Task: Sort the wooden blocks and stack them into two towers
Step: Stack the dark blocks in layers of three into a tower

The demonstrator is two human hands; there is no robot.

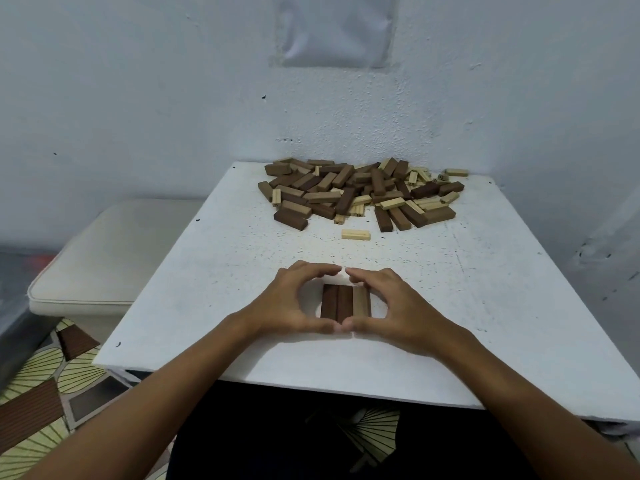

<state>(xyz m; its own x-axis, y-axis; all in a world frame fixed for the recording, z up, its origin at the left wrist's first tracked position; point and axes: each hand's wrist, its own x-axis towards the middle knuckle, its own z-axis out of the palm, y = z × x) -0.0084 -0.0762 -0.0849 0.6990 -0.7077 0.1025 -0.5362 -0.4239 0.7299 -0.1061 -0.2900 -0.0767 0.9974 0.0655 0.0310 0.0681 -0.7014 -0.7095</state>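
Framing a row of three blocks [345, 302] near the front of the white tabletop [485, 306], the left hand [294, 303] and right hand [398, 303] curve toward each other in the head view, index tips nearly meeting beyond the row and thumbs meeting at its near end. Both hands are half curled and cupped around the row; whether the fingers actually press the blocks or only bracket them I cannot tell, and neither hand has lifted anything.

The row lies flat, its blocks side by side and touching, each with its long axis running away from the person toward the wall. Two are dark brown, the rightmost a lighter tan.

Well apart, at the far edge, sits the unsorted pile [360, 194] of mixed dark and pale blocks, with one pale block [355, 234] lying alone in front of it, long axis crosswise.

Risks, as I judge them: squeezing unevenly could skew the row, leaving a crooked base that leans as layers rise. The tan block sitting with the dark pair may also be a sorting slip, if colour is the criterion.
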